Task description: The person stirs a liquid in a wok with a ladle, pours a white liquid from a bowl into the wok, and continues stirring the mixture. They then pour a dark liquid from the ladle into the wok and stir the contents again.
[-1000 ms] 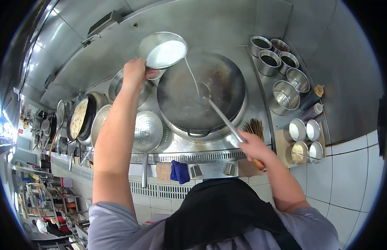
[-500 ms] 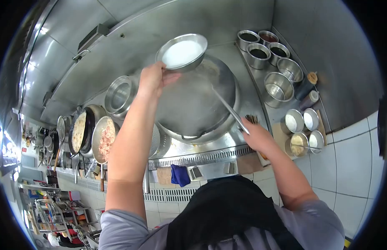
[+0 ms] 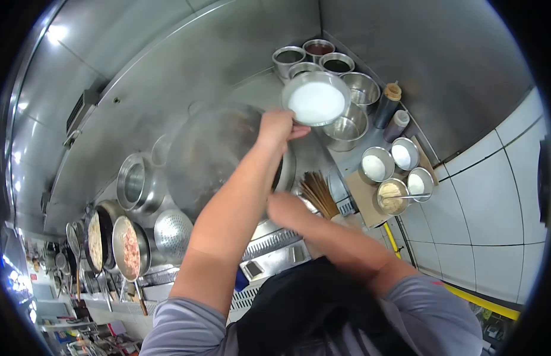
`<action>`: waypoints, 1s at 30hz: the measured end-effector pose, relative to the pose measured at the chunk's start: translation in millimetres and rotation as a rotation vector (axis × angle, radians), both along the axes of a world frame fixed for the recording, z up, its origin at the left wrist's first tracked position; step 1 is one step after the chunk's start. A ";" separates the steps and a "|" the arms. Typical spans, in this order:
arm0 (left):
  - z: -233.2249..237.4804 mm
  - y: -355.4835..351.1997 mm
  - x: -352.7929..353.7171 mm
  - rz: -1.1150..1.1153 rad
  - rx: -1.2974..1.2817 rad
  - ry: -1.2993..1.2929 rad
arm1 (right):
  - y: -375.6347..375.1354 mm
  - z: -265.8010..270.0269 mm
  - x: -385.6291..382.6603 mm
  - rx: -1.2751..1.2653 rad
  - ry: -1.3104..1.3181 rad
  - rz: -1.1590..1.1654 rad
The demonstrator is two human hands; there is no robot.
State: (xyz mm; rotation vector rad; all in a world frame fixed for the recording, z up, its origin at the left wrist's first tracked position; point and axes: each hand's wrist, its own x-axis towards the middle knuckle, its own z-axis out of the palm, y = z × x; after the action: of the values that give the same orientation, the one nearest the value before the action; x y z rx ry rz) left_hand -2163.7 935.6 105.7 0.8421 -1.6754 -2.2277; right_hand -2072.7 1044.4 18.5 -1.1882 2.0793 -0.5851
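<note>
My left hand (image 3: 278, 127) grips the near rim of a metal bowl (image 3: 316, 102) of white liquid. It holds the bowl raised, overlapping the seasoning pots right of the wok in this view. The large wok (image 3: 195, 172) lies under steam, which blurs its contents; my left forearm crosses in front of it. My right hand (image 3: 287, 209) is closed near the wok's right front edge, smeared by motion. The ladle it gripped by a long metal handle is now mostly hidden behind my left forearm and the steam.
Behind the bowl stand pots of dark sauce (image 3: 338, 64). Two bottles (image 3: 396, 126) and several tins of white and yellowish seasoning (image 3: 393, 197) are at the right. A bamboo brush (image 3: 319, 193) stands near my right hand. Left are a perforated strainer (image 3: 173, 236) and a pan of meat (image 3: 132, 249).
The view has turned right. My left hand has carried the bowl from over the wok's far side toward the sauce pots. My right hand has swung left, close to the left forearm.
</note>
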 end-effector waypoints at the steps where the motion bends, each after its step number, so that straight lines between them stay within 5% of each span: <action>1: -8.1 7.0 -11.5 -0.015 0.011 -0.018 | 0.0 4.7 8.1 0.040 -0.078 0.018; 5: -51.6 28.8 -45.0 -0.051 0.000 -0.108 | 54.6 37.8 -17.5 -0.089 -0.147 0.123; 8: -75.6 38.5 -61.9 -0.072 -0.039 -0.154 | 57.0 26.5 -30.3 0.174 -0.149 0.030; 10: -88.6 41.7 -71.7 -0.081 -0.035 -0.194 | 27.9 -37.7 -10.7 -0.130 0.056 0.041; 17: -104.6 40.3 -90.6 -0.074 -0.051 -0.273 | 54.8 -10.2 -21.8 -0.044 -0.087 0.091; 23: -117.5 32.2 -98.6 -0.208 -0.132 -0.397 | 20.9 -51.6 -7.1 -0.476 0.177 -0.082; 25: -116.6 29.2 -90.9 -0.321 -0.207 -0.489 | 31.4 -28.8 -16.0 -0.034 -0.110 0.124; 27: -90.1 25.0 -83.4 -0.506 -0.393 -0.638 | 50.8 9.5 -39.4 0.021 -0.108 0.124; 30: -50.3 21.7 -64.5 -0.507 -0.506 -0.523 | 45.5 34.2 -46.3 0.060 -0.055 0.107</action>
State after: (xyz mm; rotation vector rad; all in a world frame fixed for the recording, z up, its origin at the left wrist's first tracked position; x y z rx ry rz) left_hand -2228.2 957.4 55.4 0.9925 -2.8067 -1.7566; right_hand -2119.0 1089.9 52.7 -1.2270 1.9597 -0.4963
